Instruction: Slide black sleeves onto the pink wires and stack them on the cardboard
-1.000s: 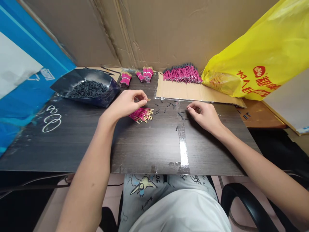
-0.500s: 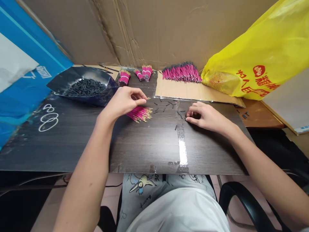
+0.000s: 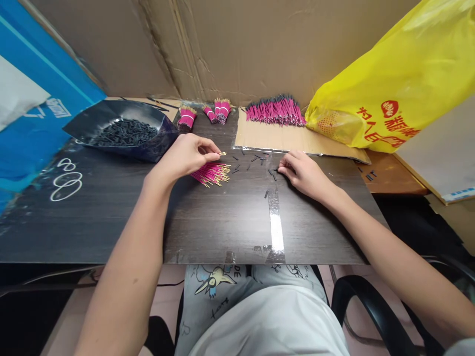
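My left hand (image 3: 191, 153) is closed in a pinch, and gold wire tips (image 3: 222, 154) stick out past its thumb and forefinger. Just below it on the table lies a loose bundle of pink wires (image 3: 211, 173) with gold tips, partly hidden by that hand. My right hand (image 3: 302, 170) has thumb and forefinger pressed together at the tabletop, with a small black tube (image 3: 275, 170) at the fingertips. Several more short black tubes (image 3: 256, 159) lie scattered between the two hands.
An open dark bag (image 3: 156, 144) full of black tubes stands left. Banded pink wire bundles (image 3: 186, 117) sit at the back. Black-ended pink wires (image 3: 276, 110) lie on a cardboard sheet (image 3: 267, 136). A yellow bag (image 3: 371, 99) stands right, white rubber bands (image 3: 67, 187) left.
My right hand has shifted slightly left and its fingers have closed at the scattered black tubes. My left hand keeps its pinch near the bundle. The whole view has shifted a little.
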### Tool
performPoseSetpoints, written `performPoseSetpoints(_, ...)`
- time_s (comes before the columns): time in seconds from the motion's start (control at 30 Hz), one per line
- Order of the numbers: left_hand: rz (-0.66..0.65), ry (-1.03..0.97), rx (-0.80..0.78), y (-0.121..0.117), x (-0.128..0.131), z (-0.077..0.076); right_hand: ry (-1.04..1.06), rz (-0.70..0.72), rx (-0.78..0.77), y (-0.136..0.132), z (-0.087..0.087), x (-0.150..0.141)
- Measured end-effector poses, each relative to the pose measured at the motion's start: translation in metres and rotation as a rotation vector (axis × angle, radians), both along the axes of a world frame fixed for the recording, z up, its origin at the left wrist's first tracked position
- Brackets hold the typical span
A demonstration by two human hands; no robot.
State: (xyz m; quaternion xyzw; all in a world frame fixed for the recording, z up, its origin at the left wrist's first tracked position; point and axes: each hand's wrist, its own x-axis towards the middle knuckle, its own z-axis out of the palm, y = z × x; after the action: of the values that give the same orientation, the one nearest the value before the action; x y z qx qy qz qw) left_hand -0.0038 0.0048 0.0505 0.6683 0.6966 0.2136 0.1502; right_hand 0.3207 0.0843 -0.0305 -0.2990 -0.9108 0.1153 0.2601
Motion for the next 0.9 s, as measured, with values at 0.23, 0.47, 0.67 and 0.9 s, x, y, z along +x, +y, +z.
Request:
performPoseSetpoints(0.23,0.007,0.042,-0.006,0.001,-0.006,-0.002,0.064,-0.019,-0.017,0.002,-0.001,-0.003)
performPoseSetpoints(0.47,0.051,0.045,0.004,0.002,-0.006,-0.002,-0.054,-0.091,0.044,0.007,-0.003,-0.012)
performPoseSetpoints(0.67,0.063,0.015,0.042,0.002,0.001,-0.002,-0.146,-0.134,0.068,-0.013,0.003,-0.017)
performPoseSetpoints(0.9,-0.063,-0.139,-0.004,0.003,0.012,-0.009,-0.120,-0.232,0.057,-0.034,0.001,-0.018)
